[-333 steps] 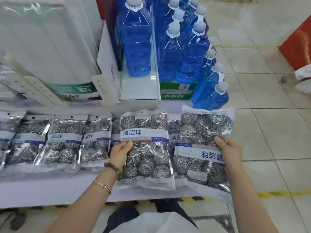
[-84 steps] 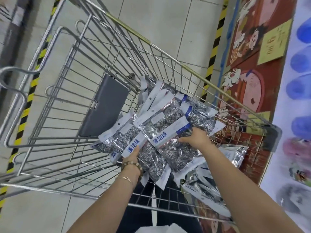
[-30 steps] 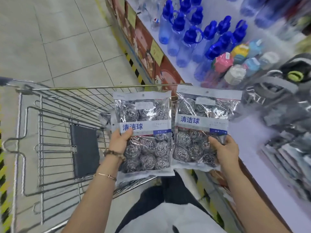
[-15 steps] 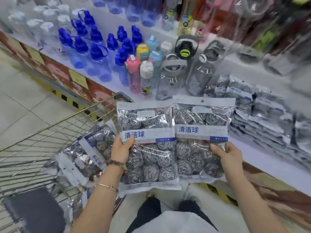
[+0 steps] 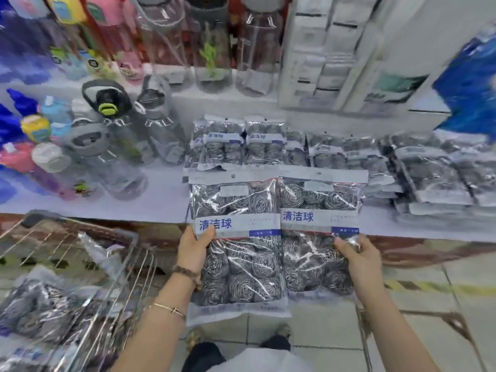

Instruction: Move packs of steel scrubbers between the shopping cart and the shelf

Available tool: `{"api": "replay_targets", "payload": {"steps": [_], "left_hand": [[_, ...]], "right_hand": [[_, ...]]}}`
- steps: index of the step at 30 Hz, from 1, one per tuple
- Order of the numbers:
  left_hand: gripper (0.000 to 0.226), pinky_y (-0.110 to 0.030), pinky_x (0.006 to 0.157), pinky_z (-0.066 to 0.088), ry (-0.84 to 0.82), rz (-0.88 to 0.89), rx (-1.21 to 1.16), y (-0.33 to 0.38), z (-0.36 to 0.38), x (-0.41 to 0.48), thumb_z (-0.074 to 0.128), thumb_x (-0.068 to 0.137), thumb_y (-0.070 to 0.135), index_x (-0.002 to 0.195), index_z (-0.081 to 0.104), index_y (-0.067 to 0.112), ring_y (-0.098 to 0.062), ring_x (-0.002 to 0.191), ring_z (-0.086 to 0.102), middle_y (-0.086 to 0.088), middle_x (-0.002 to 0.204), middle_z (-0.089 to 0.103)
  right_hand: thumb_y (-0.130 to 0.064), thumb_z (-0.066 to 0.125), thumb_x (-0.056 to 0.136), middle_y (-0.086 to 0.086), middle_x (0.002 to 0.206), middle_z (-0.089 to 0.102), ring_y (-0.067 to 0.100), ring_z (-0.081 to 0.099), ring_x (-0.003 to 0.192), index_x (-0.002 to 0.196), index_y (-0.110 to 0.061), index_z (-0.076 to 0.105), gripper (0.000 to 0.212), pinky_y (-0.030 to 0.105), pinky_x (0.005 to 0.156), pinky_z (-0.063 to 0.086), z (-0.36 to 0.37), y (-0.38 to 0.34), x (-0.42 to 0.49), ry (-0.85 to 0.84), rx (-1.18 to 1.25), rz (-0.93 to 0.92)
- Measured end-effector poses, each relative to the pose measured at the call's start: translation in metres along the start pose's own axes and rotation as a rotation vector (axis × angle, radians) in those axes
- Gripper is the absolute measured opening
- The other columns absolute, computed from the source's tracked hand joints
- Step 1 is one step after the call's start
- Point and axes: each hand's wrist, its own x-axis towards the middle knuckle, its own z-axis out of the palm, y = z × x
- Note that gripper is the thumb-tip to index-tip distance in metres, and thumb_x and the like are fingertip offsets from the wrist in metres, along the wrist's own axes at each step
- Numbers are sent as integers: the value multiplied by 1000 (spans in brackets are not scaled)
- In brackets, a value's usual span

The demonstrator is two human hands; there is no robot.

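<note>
Two clear plastic packs of steel scrubbers, left pack [image 5: 239, 259] and right pack [image 5: 318, 237], were held upright side by side before the white shelf [image 5: 161, 202], long axes vertical, header strips uppermost. Each outer edge was pinched, thumb in front, by the left hand [image 5: 194, 251] and right hand [image 5: 359, 261].

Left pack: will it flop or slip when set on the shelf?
Probably a bit floppy: the left pack is crinkled film, gripped only at its edge by the left hand. The glossy film looks slippery. Likely light, since one hand carries it.
</note>
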Motion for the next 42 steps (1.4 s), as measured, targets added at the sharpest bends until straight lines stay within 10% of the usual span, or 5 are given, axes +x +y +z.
{"api": "replay_targets", "payload": {"steps": [14,20,31,35,42], "left_hand": [[26,-15,63,39,-195,71,65,61,232,-20,57,90,20,112,56,8,-14,89,56,-3,102,61],[30,-22,69,39,-238,48,101,84,298,-5,59,88,26,112,56,8,-16,90,57,-1,101,61],[35,-29,84,38,-350,-73,43,136,447,42,60,87,30,114,57,9,-22,104,56,-2,108,61],[15,-22,74,45,-420,-87,44,158,503,48,59,88,26,100,56,16,-5,80,56,8,89,59],[26,-36,95,40,-385,-168,40,168,569,54,61,86,33,106,57,16,-22,111,53,1,110,58]], "right_hand": [[-8,62,89,-8,86,67,11,60,80,100,-12,65,12,27,71,43,-182,38,86,197,130,-18],[-21,66,88,25,89,65,41,59,85,90,-3,65,18,40,76,50,-223,54,130,293,92,24],[-16,63,89,-6,74,59,16,50,75,79,-27,60,16,26,62,38,-310,25,247,412,62,-22],[-15,64,89,1,86,69,18,59,80,95,-21,68,10,32,72,45,-340,21,282,459,52,-6],[-12,62,89,5,91,68,18,58,82,106,-11,67,18,26,67,45,-387,18,336,447,49,4]]}}
